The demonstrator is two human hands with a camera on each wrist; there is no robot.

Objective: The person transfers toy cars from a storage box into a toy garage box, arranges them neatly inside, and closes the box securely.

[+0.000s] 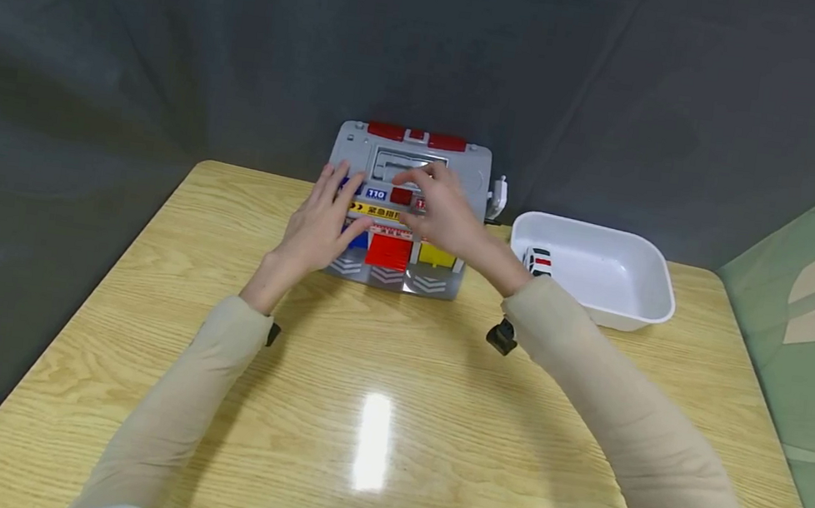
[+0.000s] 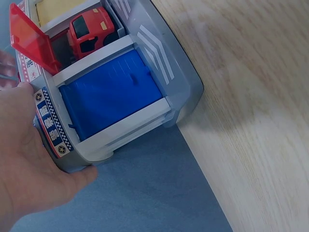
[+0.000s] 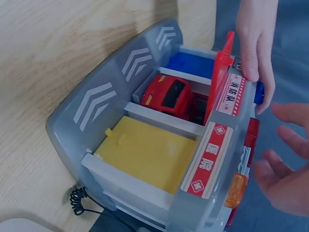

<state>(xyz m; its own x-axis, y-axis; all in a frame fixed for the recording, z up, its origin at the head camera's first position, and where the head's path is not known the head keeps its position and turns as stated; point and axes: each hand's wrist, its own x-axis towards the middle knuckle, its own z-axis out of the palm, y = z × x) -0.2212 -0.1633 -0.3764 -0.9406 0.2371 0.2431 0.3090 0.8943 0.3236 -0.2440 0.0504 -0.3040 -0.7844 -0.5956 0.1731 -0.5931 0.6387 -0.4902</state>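
Observation:
A grey toy garage (image 1: 470, 169) stands at the back of the table, with blue, red and yellow doors in a row. Its red door (image 3: 221, 67) is raised in the right wrist view, and a red toy car (image 3: 166, 96) sits in that bay. Both the blue door (image 2: 111, 92) and the yellow door (image 3: 147, 150) lie closed. My left hand (image 1: 315, 231) rests on the garage's left part, fingers spread. Over its right part hovers my right hand (image 1: 446, 212), fingers loosely bent and holding nothing; the right wrist view shows it apart from the garage.
To the right of the garage is a white bin (image 1: 602, 272) with a white toy car (image 1: 538, 260) inside. A white handset (image 1: 497, 197) hangs on the garage's right side, and a black coiled cord (image 3: 79, 199) trails nearby. A dark curtain (image 1: 431, 47) hangs behind.

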